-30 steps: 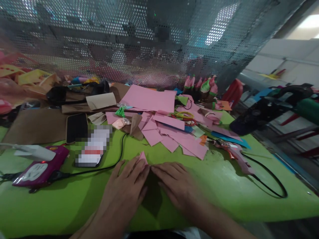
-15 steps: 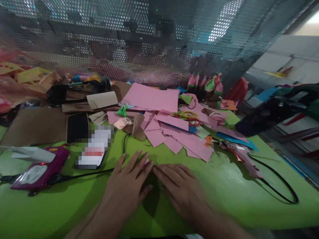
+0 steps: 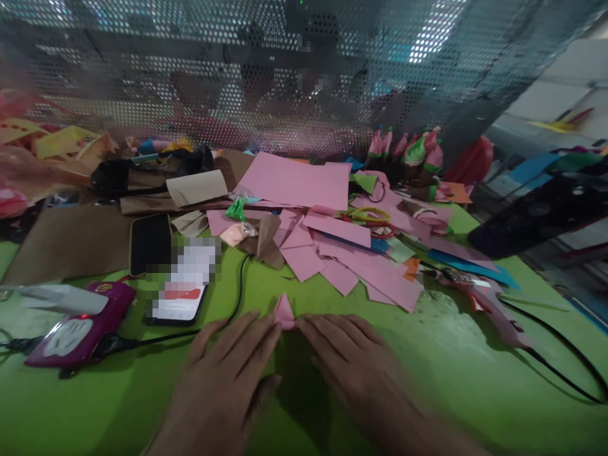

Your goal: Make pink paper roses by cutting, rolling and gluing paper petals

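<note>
A small folded piece of pink paper (image 3: pixel 284 310) rises to a point on the green tabletop, between the fingertips of both hands. My left hand (image 3: pixel 232 361) lies palm down, fingers stretched out, its fingertips against the paper's left side. From the right, my right hand (image 3: pixel 349 354) reaches in flat, and its fingertips touch the paper's lower right corner. Neither hand is closed around the paper. Its lower edge is partly hidden by the fingers.
Pink paper pieces (image 3: pixel 339 275) lie beyond the hands, with scissors (image 3: pixel 370 215) among them. A glue gun (image 3: pixel 494 310) rests at right. Left are a lit phone (image 3: pixel 183 294), a dark phone (image 3: pixel 151 244) and a purple power strip (image 3: pixel 80 329) with a black cable.
My left hand has shifted left and down, uncovering the folded pink paper that its fingers mostly hid. The right hand stays beside it. The view has turned slightly left.
</note>
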Motion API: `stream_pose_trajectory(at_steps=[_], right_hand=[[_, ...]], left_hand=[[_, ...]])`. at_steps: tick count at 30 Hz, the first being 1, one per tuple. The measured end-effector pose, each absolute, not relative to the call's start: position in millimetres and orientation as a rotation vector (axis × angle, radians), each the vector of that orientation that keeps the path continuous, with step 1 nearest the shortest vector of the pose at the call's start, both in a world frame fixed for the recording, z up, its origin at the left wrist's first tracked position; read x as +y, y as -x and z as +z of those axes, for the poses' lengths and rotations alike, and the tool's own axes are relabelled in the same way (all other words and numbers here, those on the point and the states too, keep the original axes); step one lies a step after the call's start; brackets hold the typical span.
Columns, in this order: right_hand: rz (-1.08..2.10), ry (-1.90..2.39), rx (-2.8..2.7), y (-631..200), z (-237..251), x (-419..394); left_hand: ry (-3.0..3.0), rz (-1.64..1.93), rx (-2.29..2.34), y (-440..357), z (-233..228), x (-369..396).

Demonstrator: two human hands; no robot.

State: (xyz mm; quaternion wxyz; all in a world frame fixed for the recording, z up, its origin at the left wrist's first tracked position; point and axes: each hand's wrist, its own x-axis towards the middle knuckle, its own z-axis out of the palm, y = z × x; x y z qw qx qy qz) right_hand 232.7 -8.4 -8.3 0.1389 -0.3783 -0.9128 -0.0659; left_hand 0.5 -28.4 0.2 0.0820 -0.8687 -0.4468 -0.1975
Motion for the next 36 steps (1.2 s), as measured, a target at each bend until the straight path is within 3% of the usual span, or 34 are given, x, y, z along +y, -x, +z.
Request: stream_pose_trajectory(at_steps=[15, 36], right_hand=[[-0.032, 1.179, -2.558, -232, -3, -1], [0.068, 1.206, -2.653, -229, 1, 1]], left_hand=[[2.695, -0.461, -1.110, -11, -7, -19], [2.823, -0.364, -1.250, -10, -13, 1]])
